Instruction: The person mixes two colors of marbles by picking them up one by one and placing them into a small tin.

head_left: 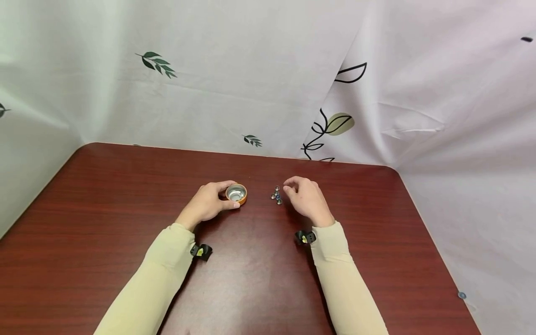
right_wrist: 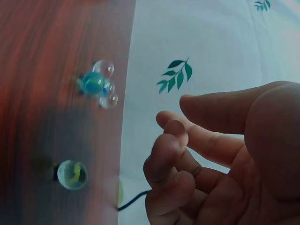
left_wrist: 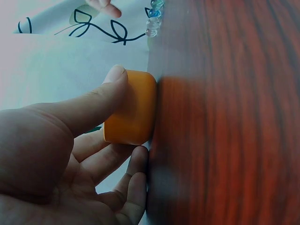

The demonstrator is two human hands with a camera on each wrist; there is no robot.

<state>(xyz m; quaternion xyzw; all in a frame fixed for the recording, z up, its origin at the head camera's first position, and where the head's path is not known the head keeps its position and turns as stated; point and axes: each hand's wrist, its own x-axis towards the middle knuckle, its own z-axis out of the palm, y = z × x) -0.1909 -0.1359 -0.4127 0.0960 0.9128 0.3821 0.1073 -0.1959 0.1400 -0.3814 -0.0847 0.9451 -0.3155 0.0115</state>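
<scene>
A small round orange tin (left_wrist: 138,108) with a silvery inside stands upright on the table. My left hand (head_left: 208,202) holds it from the side, thumb on the near wall and fingers round the far side. To its right lies a small cluster of clear glass marbles (head_left: 277,195), some with blue or yellow inside. My right hand (head_left: 307,197) hovers just right of them, nothing in its fingers. In the right wrist view its thumb and forefinger are apart, the other fingers loosely curled. One marble (right_wrist: 72,174) with a yellow swirl sits a little away from the blue one (right_wrist: 93,83).
The reddish-brown wooden table (head_left: 243,279) has rounded far corners. A pale curtain (head_left: 234,83) with leaf prints hangs right behind its far edge and along both sides. Black straps with small devices (head_left: 202,251) are worn on both wrists.
</scene>
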